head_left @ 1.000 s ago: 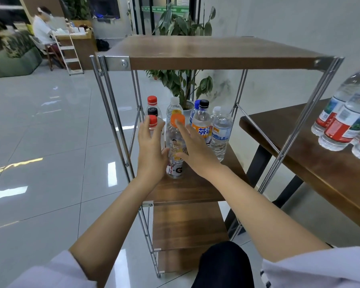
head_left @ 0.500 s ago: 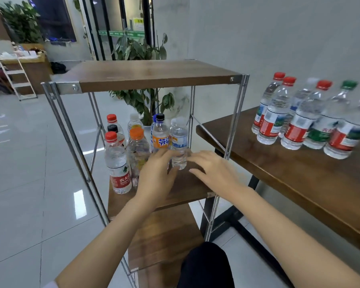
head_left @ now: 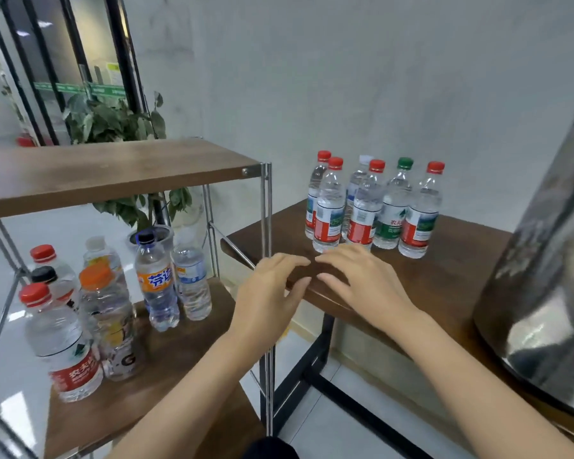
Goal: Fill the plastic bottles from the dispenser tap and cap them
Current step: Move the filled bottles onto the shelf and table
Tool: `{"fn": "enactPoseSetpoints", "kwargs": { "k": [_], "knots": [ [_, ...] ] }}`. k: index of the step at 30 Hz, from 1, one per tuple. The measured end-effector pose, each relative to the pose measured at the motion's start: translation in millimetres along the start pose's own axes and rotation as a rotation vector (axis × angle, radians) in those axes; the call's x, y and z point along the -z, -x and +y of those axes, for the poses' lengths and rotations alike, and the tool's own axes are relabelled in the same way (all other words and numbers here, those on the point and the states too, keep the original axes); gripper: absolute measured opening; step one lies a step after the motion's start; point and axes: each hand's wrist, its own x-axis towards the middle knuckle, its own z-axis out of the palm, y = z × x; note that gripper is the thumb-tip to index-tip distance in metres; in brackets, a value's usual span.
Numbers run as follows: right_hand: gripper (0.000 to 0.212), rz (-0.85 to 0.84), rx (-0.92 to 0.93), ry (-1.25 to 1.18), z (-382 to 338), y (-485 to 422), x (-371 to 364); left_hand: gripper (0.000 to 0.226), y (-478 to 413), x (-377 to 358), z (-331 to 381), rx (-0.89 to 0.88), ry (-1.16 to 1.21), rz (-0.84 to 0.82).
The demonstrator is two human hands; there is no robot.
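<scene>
My left hand (head_left: 269,293) and my right hand (head_left: 362,279) hover side by side with relaxed fingers over the near left corner of the wooden table (head_left: 451,270); neither holds anything. Just beyond them stands a cluster of several capped water bottles (head_left: 375,207) with red, green and white caps. On the middle shelf of the metal rack (head_left: 166,356) at the left stand several more capped bottles, among them an orange-capped one (head_left: 108,316) and a red-capped one (head_left: 58,339). The steel dispenser (head_left: 544,260) fills the right edge; its tap is out of view.
The rack's top shelf (head_left: 113,170) sits above the shelf bottles, and its steel post (head_left: 265,226) stands right beside my left hand. A potted plant (head_left: 120,127) is behind the rack. Tiled floor lies between rack and table.
The view has swung right from the rack to the table. Both hands left the shelf bottles and moved right to the table corner, holding nothing. The dispenser came into view.
</scene>
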Motion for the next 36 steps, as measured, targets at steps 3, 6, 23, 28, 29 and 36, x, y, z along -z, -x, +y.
{"fn": "enactPoseSetpoints", "kwargs": {
  "k": [3, 6, 23, 28, 29, 36],
  "knots": [
    [0.035, 0.021, -0.078, 0.012, 24, -11, 9, 0.028, -31, -14, 7, -0.017, -0.01, -0.014],
    [0.039, 0.023, -0.159, 0.035, 48, -28, 11, 0.031, -66, -25, 11, -0.013, -0.03, -0.015],
    [0.069, 0.028, -0.374, 0.25, 133, -147, 13, 0.065, -247, -102, -3, -0.038, -0.274, -0.058],
    [0.076, -0.026, -0.354, 0.276, 148, -154, 5, 0.078, -260, -122, -11, -0.073, -0.359, -0.098],
    [0.079, -0.026, -0.346, 0.268, 150, -155, 3, 0.08, -261, -124, -12, -0.071, -0.358, -0.101],
    [0.085, 0.065, -0.354, 0.156, 155, -157, -5, 0.08, -256, -130, -14, 0.006, -0.172, -0.039]
  ]
}}
